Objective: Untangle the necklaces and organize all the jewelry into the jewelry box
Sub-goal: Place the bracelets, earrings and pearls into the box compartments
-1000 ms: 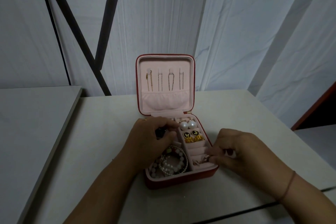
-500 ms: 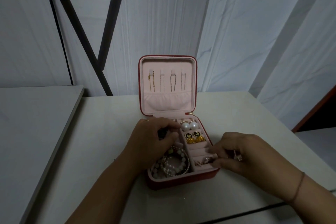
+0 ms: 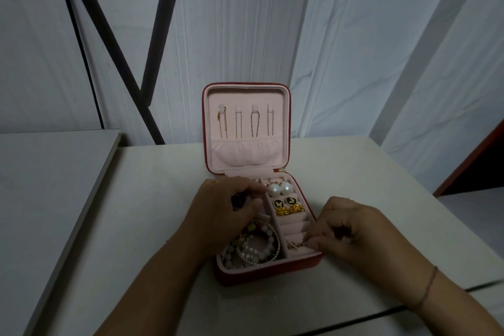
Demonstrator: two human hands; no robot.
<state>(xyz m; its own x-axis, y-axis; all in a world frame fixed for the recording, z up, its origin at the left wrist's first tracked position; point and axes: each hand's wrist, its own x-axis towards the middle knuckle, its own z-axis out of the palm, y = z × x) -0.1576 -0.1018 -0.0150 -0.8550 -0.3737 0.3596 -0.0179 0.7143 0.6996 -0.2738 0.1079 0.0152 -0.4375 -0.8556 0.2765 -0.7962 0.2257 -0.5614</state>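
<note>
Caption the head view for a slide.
Left hand grips a dark piece, right hand pinches a small piece in an open jewelry box holding necklaces, bracelets and earrings.

Right hand (image 3: 351, 234) slightly further in over the ring rolls (image 3: 296, 226).

Red jewelry box (image 3: 268, 275) with matt pink velvety lining, glossy pearl earrings (image 3: 280, 188), shiny gold chains (image 3: 222, 121), smooth matt table (image 3: 152, 226)

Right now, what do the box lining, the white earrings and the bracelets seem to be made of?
Lining: pink matte fabric, probably velvet; it gathers softly at the lid pocket. Earrings: glossy spheres with highlights, pearl or imitation. Bracelets: pale round beads, perhaps stone or glass; I cannot tell which.
</note>
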